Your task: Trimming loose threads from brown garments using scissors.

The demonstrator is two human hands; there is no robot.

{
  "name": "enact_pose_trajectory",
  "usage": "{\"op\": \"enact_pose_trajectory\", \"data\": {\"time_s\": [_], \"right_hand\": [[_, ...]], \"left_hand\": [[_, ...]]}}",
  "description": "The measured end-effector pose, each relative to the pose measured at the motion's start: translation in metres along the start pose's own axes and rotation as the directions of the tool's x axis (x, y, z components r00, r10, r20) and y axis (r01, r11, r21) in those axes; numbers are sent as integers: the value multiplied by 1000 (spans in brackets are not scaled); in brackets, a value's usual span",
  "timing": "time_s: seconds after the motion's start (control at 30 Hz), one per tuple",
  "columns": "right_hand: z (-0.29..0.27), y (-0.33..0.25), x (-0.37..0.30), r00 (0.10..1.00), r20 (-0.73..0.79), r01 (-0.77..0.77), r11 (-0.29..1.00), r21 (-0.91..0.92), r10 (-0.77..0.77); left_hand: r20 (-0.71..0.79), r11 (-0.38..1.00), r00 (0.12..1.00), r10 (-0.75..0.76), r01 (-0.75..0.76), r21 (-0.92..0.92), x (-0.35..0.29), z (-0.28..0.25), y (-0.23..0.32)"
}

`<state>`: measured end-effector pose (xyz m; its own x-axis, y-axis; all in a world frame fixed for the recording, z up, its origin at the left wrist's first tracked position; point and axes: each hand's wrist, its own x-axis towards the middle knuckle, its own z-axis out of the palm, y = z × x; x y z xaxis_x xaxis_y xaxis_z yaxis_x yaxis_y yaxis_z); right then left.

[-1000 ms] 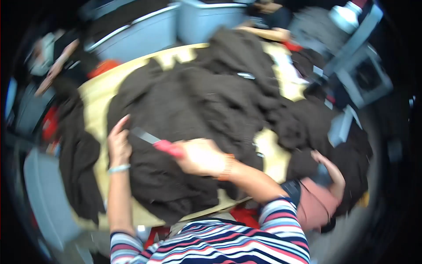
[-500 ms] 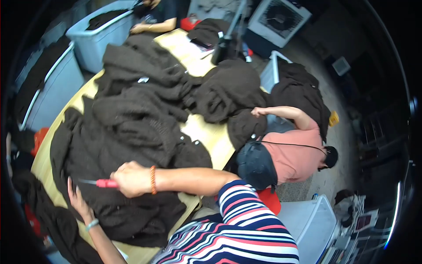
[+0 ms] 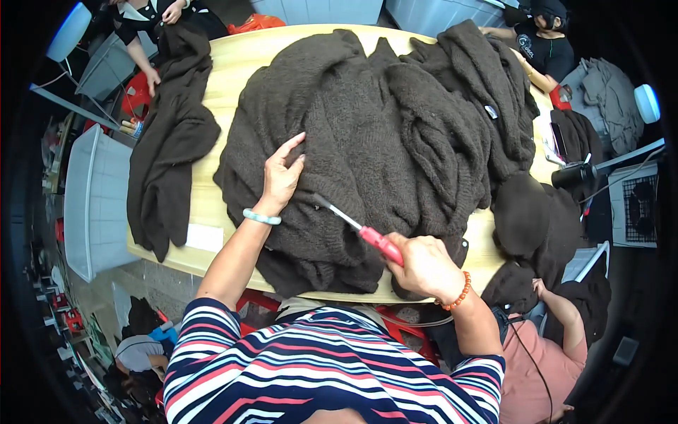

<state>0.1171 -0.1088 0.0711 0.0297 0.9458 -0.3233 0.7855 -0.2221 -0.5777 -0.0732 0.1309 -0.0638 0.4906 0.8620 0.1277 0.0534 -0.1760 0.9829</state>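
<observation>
A large dark brown knitted garment [image 3: 353,113] lies bunched in front of me, its folds running off to the right. My left hand [image 3: 280,177] rests on it with forefinger and thumb stretched apart, holding nothing I can see. In my right hand [image 3: 424,265] is a red-handled tool [image 3: 382,245] with a thin metal shaft, gripped by the handle. The shaft slants up and left over the knit, and its tip is near my left hand, apart from the fingers. I cannot make out the shape of the tip.
Under the knitwear is a pale wooden table [image 3: 229,60]. Another dark garment [image 3: 169,148] hangs over its left edge, beside a pale plastic bin [image 3: 95,205]. People work at the far left, far right and near right [image 3: 537,360]. A dark lamp-like stand [image 3: 575,174] is at right.
The head view has swung round, so the table now lies straight ahead. My right hand with the tool is now farther from my left hand, which still lies on the knit.
</observation>
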Motion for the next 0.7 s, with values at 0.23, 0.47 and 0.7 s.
{"op": "enact_pose_trajectory", "data": {"time_s": [0.23, 0.47, 0.7], "right_hand": [[0, 21, -11, 944, -296, -97, 979, 181, 148], [30, 45, -35, 952, -241, -148, 973, 179, 189], [35, 53, -59, 955, -230, -153, 977, 151, 185]], "left_hand": [[323, 747, 891, 320, -447, 492, -41, 2, 38], [706, 444, 703, 88, -662, 604, -64, 25, 70], [647, 315, 716, 263, -697, 644, -89, 33, 66]]}}
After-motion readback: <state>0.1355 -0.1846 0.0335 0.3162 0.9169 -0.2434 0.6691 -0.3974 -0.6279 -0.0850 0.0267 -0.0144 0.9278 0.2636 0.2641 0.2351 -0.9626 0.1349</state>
